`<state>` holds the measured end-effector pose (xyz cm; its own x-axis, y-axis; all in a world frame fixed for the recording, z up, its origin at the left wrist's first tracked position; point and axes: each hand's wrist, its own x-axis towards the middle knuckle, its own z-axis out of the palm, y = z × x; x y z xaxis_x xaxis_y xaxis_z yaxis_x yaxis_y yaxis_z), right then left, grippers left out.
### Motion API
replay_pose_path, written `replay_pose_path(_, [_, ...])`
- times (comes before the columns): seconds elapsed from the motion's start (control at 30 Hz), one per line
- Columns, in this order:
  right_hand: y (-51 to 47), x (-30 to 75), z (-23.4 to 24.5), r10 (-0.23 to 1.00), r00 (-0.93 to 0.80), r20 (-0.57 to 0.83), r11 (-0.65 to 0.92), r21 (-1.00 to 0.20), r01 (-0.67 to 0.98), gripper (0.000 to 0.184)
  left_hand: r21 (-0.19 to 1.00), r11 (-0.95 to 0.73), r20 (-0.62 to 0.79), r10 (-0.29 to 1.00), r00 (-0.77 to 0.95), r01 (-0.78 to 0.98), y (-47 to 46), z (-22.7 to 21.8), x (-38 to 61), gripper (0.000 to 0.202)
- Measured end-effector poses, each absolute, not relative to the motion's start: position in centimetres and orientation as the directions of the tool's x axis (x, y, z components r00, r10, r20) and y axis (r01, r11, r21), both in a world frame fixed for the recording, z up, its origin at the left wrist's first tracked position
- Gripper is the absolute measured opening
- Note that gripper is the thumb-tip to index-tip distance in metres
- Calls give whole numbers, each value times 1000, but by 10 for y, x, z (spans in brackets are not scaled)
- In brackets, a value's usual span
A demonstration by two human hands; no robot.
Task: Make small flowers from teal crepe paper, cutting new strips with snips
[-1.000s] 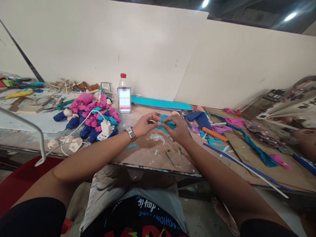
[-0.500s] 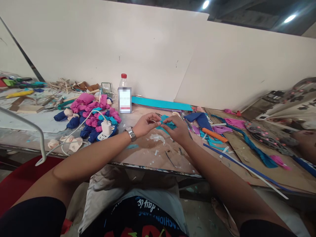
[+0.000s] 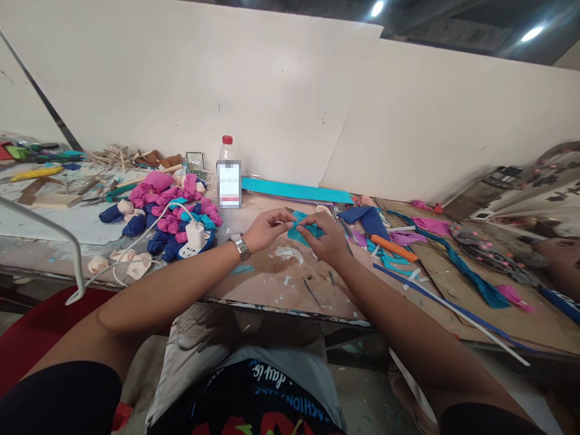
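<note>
A teal piece of what looks like crepe paper (image 3: 299,234) is pinched between my two hands above the table's middle. My left hand (image 3: 270,229), with a metal watch on its wrist, has thumb and forefinger closed at the paper's left edge. From the other side my right hand (image 3: 327,234) grips it, thumb and fingers pressed together and hiding part of the sheet. A heap of crumpled pink, blue and teal paper pieces (image 3: 170,208) lies to the left. Behind my hands rests a long flat teal strip (image 3: 294,190).
A red-capped bottle (image 3: 227,140) stands behind a lit phone (image 3: 229,184). The white charger (image 3: 194,234) sits in a power strip at left, its cable looping nearby. An orange-handled cutter (image 3: 394,248), paper scraps and a white stick (image 3: 471,320) lie to the right.
The teal paper shows more broadly below and between my fingers than before. Both hands stay in nearly the same place, with slight finger movement.
</note>
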<state>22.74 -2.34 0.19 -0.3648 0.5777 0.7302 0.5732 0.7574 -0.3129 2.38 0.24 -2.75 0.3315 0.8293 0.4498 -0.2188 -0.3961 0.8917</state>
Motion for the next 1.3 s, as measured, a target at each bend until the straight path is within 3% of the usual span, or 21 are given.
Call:
replay_pose_path(0.3, [-23,228,2,578,-371,727,756,-305,579,29,899,-408,437,835,333,-157,0,-28,23,42])
replay_pose_path(0.73, [-21,228,1,577,-360,733,756,-313,575,25,907,-362,417,844,337,-214,3,-32,25,46])
replay_pose_path(1.03, [-19,229,-2,618,-352,703,727,-341,596,25,902,-416,430,837,339,-117,2,-29,23,43])
replay_pose_path(1.3, [-19,229,-3,606,-370,704,743,-334,580,25,909,-352,410,849,333,-223,1,-29,25,48])
